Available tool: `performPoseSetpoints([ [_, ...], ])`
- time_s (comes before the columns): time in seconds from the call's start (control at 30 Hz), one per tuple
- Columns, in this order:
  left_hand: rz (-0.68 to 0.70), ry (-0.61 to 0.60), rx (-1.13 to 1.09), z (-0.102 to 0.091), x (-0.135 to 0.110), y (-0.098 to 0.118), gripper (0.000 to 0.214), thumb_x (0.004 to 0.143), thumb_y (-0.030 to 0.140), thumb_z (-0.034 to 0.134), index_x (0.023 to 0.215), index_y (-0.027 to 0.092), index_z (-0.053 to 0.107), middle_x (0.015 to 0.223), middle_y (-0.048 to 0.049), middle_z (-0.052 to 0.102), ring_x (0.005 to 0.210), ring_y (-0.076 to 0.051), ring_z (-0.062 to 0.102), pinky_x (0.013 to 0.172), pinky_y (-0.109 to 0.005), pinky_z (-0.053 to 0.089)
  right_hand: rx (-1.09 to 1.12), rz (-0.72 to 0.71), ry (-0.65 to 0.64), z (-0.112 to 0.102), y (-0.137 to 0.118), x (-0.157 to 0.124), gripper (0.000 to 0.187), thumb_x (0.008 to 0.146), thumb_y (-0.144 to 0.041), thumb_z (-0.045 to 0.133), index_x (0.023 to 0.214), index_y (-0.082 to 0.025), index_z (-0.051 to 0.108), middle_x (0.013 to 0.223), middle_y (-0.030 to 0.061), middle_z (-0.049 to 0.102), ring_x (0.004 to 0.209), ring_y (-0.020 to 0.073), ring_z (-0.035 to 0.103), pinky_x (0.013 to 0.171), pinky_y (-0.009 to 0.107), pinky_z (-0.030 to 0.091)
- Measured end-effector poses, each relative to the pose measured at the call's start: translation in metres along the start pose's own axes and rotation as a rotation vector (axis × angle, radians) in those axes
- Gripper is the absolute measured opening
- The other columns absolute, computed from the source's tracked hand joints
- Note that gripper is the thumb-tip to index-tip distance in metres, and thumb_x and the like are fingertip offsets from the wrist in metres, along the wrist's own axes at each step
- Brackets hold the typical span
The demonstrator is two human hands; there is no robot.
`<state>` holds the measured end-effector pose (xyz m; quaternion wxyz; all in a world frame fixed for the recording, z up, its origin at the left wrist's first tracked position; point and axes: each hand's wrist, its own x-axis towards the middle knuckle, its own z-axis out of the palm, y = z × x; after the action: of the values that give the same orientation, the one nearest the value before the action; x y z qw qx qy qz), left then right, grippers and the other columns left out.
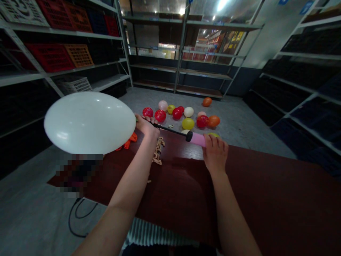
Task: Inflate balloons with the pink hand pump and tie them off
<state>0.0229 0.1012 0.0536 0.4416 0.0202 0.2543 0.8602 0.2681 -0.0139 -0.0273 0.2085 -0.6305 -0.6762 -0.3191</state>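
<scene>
A large, inflated white balloon [90, 122] hangs at the left, its neck end at my left hand [147, 126]. The fingers of that hand are closed around the balloon's neck and the front end of a balloon pump [197, 139]. The pump has a pink barrel, a black collar and a long black rod, which shows between my two hands. My right hand [216, 151] is wrapped around the pink barrel. Both hands are above a dark reddish-brown table [183, 199]. The balloon's neck and the pump's tip are mostly hidden by my left fingers.
Uninflated beige balloons [159, 151] and orange balloons [130, 140] lie on the table. Several inflated balloons, including a yellow one [188, 124], rest on the floor beyond. Shelves with crates [80, 56] stand left; a black cable [70, 220] loops beside the table.
</scene>
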Motion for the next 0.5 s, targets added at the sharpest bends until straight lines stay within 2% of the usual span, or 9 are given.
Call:
performPoseSetpoints([
  [0.13, 0.017, -0.028, -0.004, 0.000, -0.004, -0.005, 0.046, 0.101, 0.050, 0.051, 0.071, 0.023, 0.029, 0.050, 0.0091, 0.028, 0.035, -0.008, 0.029, 0.038, -0.022, 0.023, 0.022, 0.074, 0.004, -0.002, -0.007, 0.000, 0.042, 0.095, -0.021, 0.054, 0.137, -0.018, 0.055, 0.129, 0.0114, 0.066, 0.114, 0.0299, 0.049, 0.100, 0.045, 0.031],
  [0.27, -0.013, -0.052, -0.016, 0.000, -0.012, -0.016, 0.047, 0.106, 0.044, 0.043, 0.068, 0.022, 0.027, 0.048, 0.0081, 0.025, 0.035, -0.007, 0.027, 0.038, -0.022, 0.022, 0.047, 0.120, 0.029, -0.008, -0.016, 0.003, 0.042, 0.093, -0.019, 0.054, 0.135, -0.021, 0.056, 0.129, 0.0103, 0.066, 0.116, 0.0301, 0.048, 0.101, 0.045, 0.030],
  [0.5, -0.137, -0.123, 0.006, -0.003, -0.059, -0.046, 0.052, 0.105, 0.048, 0.046, 0.064, 0.022, 0.027, 0.045, 0.0077, 0.026, 0.032, -0.008, 0.028, 0.035, -0.022, 0.022, 0.069, 0.124, -0.011, -0.024, -0.043, 0.008, 0.044, 0.090, -0.013, 0.053, 0.134, -0.020, 0.056, 0.126, 0.0101, 0.067, 0.112, 0.0299, 0.048, 0.096, 0.044, 0.030],
])
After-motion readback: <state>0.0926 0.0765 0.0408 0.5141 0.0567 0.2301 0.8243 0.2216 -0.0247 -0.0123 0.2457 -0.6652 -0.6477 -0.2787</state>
